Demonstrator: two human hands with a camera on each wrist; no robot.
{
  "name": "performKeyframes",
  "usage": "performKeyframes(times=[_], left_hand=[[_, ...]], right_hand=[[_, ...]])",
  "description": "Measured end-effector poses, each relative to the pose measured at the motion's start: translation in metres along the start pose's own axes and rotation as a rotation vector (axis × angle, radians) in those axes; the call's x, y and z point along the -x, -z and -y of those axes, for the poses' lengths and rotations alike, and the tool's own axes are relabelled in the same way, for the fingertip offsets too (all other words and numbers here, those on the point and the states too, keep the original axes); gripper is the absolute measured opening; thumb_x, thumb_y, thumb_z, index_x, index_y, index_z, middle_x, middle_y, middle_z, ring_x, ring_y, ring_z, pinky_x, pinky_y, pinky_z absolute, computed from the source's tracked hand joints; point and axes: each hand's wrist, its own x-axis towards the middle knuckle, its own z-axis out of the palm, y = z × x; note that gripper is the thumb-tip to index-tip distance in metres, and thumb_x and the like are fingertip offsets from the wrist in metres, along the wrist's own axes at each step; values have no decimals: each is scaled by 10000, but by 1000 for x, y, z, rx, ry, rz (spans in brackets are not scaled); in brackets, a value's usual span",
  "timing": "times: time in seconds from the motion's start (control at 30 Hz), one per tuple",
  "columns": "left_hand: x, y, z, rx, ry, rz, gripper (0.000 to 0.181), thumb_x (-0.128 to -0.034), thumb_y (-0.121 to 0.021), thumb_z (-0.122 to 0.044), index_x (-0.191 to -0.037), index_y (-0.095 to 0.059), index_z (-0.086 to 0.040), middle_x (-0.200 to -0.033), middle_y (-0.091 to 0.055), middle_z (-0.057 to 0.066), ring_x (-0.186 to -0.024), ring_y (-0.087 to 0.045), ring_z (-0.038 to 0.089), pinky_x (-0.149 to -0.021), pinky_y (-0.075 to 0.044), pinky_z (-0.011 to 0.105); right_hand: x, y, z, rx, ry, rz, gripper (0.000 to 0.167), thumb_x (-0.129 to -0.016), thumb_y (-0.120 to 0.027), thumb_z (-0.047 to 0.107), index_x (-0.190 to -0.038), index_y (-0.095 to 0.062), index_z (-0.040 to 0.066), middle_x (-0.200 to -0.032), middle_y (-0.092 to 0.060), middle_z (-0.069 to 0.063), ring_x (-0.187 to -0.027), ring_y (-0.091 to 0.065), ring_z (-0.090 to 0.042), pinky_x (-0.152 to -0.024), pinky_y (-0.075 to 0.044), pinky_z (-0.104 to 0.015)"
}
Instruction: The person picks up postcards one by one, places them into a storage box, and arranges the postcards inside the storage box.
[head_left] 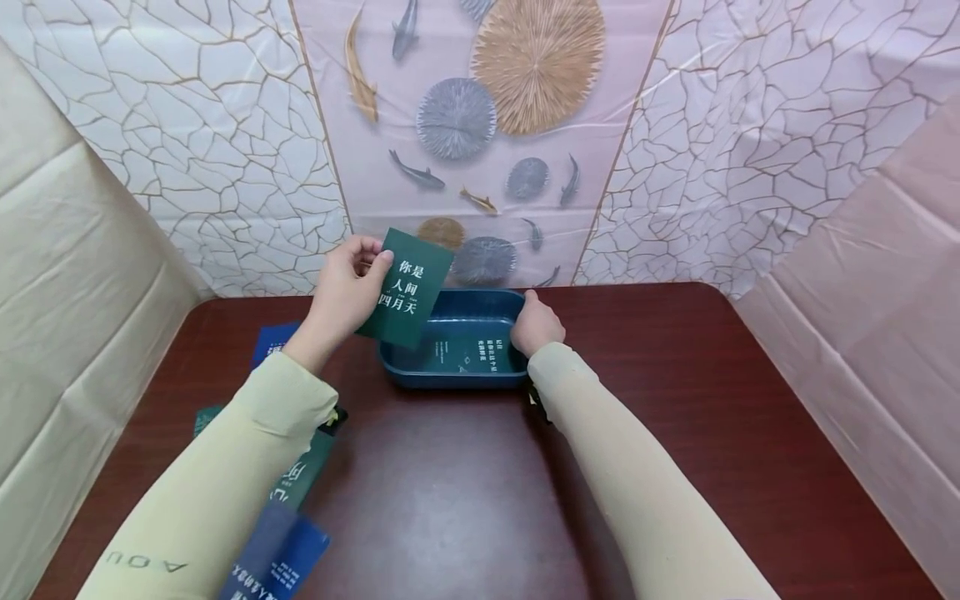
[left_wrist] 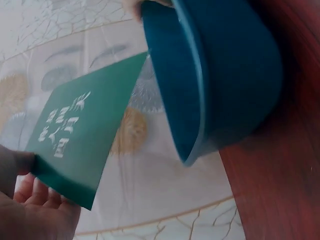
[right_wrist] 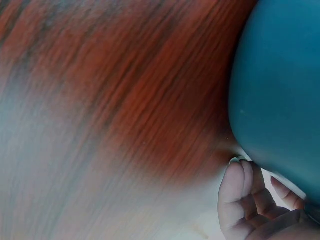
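My left hand (head_left: 347,287) pinches a dark green card (head_left: 411,287) with white Chinese characters, thumb on the printed face and fingers behind. The card is tilted over the left end of a teal rectangular basin (head_left: 457,381). In the left wrist view, the card (left_wrist: 82,130) stands beside the basin's rim. My right hand (head_left: 537,325) grips the basin's right end, thumb at the rim; from the right wrist view its fingers (right_wrist: 232,187) curl under the basin wall (right_wrist: 280,90). Inside the basin lies another green card (head_left: 487,354) with white print.
More cards lie on the left of the dark red wooden table (head_left: 465,500): a blue one (head_left: 273,340) at the back, a green one (head_left: 307,471) partly under my left sleeve, and a blue one (head_left: 285,550) nearest me. Patterned cloth walls (head_left: 247,167) border the table.
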Motion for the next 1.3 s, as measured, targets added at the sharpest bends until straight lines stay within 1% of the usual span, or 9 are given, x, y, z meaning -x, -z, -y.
performKeyframes(times=[0.1, 0.2, 0.33, 0.47, 0.6, 0.87, 1.03, 1.17, 1.3], left_hand=[[1, -9, 2, 24, -25, -30, 263, -995, -549, -282, -1094, -602, -45, -960, -609, 86, -796, -558, 202, -681, -471, 324], [2, -19, 6, 27, -25, -28, 243, -997, -548, -271, -1089, -602, -54, -965, -606, 87, -818, -562, 200, -695, -471, 333], [2, -33, 13, 4, 8, 10, 217, -999, -546, -260, -1089, -604, -72, -968, -601, 73, -828, -553, 203, -703, -471, 347], [2, -47, 22, -26, 36, 61, 213, -1002, -541, -249, -1087, -600, -62, -983, -603, 77, -857, -554, 215, -754, -467, 358], [2, -56, 31, -62, 61, 83, 201, -998, -551, -244, -1064, -601, -60, -971, -608, 84, -868, -560, 220, -777, -469, 366], [4, -65, 39, -82, 112, 120, 176, -996, -557, -250, -1036, -592, -83, -953, -596, 72, -845, -560, 222, -740, -481, 363], [7, -67, 40, -108, 99, 169, 170, -993, -561, -227, -1058, -592, -72, -962, -609, 77, -853, -568, 221, -763, -474, 362], [9, -67, 40, -149, 83, 236, 184, -990, -563, -213, -1104, -573, -68, -988, -598, 83, -881, -559, 233, -789, -466, 380], [10, -68, 39, -249, 86, 330, 245, -987, -567, -209, -1190, -535, -74, -1072, -583, 99, -973, -548, 247, -849, -457, 414]], right_hand=[[0, -1, 0, 5, 2, -2, 631, -930, -611, 149, -1485, -312, 171, -1273, -582, -147, -981, -602, -311, -853, -488, -536], [1, -1, 0, 7, 3, -3, 636, -928, -613, 148, -1487, -311, 173, -1269, -585, -148, -974, -604, -311, -847, -492, -532], [1, -1, 1, 7, 0, 0, 638, -930, -613, 149, -1489, -308, 175, -1262, -588, -147, -954, -606, -305, -838, -499, -523], [0, -2, 1, 13, -3, -7, 647, -925, -619, 146, -1492, -309, 178, -1237, -601, -150, -950, -612, -315, -834, -498, -523], [0, -4, 1, 15, 2, -8, 652, -917, -624, 137, -1489, -313, 176, -1217, -610, -153, -962, -615, -330, -835, -493, -526], [1, -3, 3, 9, 1, -18, 656, -904, -641, 145, -1480, -326, 169, -1218, -610, -156, -976, -613, -326, -849, -490, -530], [2, -1, 3, -1, -2, -14, 657, -899, -650, 138, -1473, -333, 169, -1240, -602, -151, -992, -608, -321, -863, -484, -535], [2, 0, 2, -6, -4, -13, 649, -901, -649, 137, -1468, -336, 169, -1245, -598, -148, -986, -609, -314, -858, -489, -530], [1, 1, 1, -8, -11, -13, 650, -903, -647, 141, -1471, -333, 173, -1239, -600, -147, -973, -608, -311, -848, -495, -526]])
